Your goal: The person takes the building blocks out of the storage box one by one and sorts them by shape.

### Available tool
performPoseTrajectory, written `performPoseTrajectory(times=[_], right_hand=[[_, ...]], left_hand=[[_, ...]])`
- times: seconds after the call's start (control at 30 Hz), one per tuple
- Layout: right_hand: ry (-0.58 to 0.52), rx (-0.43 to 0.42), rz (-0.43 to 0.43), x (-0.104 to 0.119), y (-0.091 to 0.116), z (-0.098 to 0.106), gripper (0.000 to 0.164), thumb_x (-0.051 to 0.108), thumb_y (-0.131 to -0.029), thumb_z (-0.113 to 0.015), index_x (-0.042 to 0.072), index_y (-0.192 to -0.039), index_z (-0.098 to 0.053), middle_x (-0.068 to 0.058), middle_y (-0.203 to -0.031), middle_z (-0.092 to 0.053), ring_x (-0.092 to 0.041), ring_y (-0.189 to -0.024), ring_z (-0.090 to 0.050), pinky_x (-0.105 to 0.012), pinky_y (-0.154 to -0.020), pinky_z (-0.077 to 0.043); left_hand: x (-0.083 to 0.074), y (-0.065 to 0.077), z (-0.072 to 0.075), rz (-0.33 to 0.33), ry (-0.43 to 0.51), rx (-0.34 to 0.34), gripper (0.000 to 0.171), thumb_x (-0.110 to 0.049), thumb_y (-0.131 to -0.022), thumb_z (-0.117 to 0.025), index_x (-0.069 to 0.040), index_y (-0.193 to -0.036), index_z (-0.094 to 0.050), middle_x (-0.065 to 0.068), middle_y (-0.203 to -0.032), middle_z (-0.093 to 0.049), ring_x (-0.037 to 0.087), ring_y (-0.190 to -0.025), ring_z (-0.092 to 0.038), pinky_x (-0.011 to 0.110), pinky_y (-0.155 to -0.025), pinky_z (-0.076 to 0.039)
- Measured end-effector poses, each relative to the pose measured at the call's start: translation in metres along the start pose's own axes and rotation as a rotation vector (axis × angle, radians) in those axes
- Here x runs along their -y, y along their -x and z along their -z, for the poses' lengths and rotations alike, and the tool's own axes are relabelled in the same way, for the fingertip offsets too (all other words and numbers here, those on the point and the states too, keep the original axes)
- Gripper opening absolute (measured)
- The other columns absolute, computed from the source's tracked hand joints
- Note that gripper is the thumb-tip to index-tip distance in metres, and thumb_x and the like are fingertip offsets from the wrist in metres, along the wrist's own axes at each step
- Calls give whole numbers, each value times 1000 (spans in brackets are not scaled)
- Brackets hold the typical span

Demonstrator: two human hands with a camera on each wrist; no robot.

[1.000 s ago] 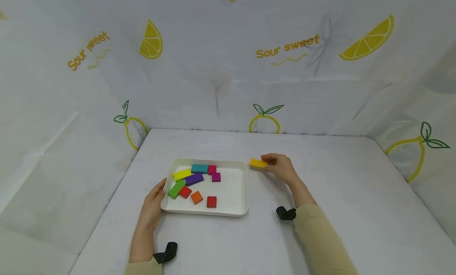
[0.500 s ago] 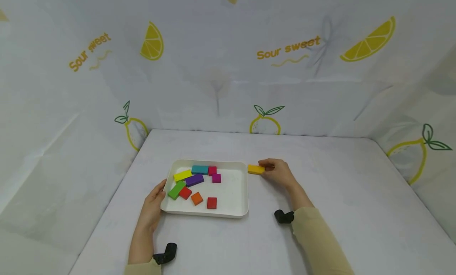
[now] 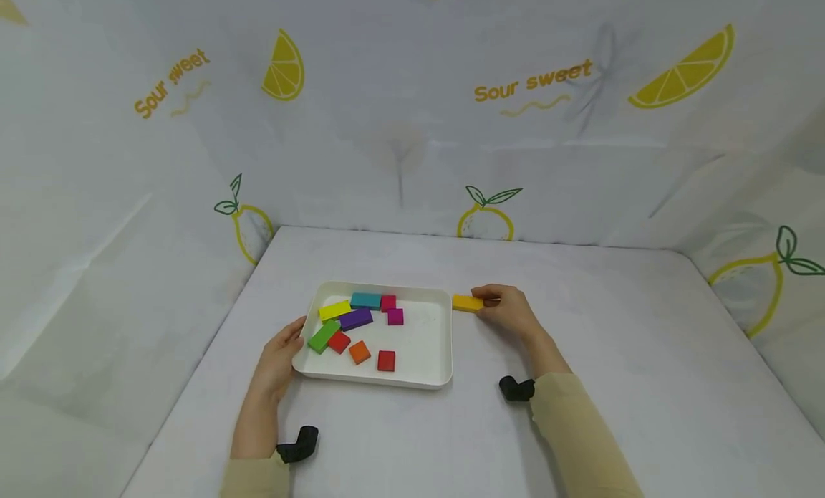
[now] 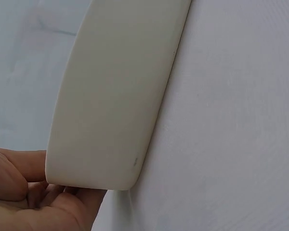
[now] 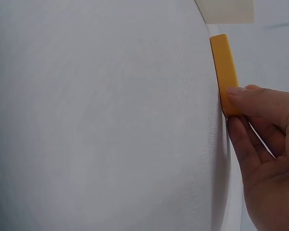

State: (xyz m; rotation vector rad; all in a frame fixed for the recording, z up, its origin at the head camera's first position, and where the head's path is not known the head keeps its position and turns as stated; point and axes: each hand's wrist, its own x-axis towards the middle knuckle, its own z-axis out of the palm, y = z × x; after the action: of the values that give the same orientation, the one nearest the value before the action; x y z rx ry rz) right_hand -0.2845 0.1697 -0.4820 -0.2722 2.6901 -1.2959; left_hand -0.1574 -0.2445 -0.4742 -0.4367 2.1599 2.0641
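Observation:
On the table lies a shallow white tray (image 3: 412, 380) with several coloured blocks in it. My left hand (image 3: 277, 360) grips the tray's left side, its thumb and fingers at the wall in the left wrist view. Just outside the tray's right wall, my right hand (image 3: 509, 310) pinches one end of an orange-yellow rectangular block (image 3: 467, 303). In the right wrist view the thumb presses this block (image 5: 224, 72) from one side, with fingertips on the other. Its free end points at the tray, close to the wall.
Inside the tray are a green block (image 3: 324, 336), a yellow block (image 3: 335, 310), a teal block (image 3: 366, 301), a purple block (image 3: 356, 319), an orange cube (image 3: 359, 352) and several red or magenta cubes. A lemon-printed white curtain (image 3: 399, 125) stands behind the table.
My right hand has brought the orange-yellow block a little lower and closer to the tray's right wall. The left hand stays on the tray; the head view has shifted slightly.

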Motion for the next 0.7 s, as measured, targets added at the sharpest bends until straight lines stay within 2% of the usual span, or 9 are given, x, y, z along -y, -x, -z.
performPoseTrajectory(times=[0.33, 0.7], right_hand=[[-8, 16, 4, 5, 1, 1, 42, 2, -85, -72, 7, -127, -66, -17, -133, -64, -33, -118, -63, -46, -102, -53], [3, 25, -15, 6, 1, 1, 42, 5, -88, -70, 7, -129, -65, -17, -135, -63, -33, -120, -61, -45, -103, -52]], left_hand=[[-5, -5, 3, 26, 41, 31, 52, -1, -104, -30, 0, -156, -22, 22, -164, -20, 33, -153, -20, 46, -122, -26], [0, -2, 11, 25, 95, 94, 52, -9, -107, -32, -7, -158, -19, 12, -167, -16, 25, -155, -15, 42, -127, -20]])
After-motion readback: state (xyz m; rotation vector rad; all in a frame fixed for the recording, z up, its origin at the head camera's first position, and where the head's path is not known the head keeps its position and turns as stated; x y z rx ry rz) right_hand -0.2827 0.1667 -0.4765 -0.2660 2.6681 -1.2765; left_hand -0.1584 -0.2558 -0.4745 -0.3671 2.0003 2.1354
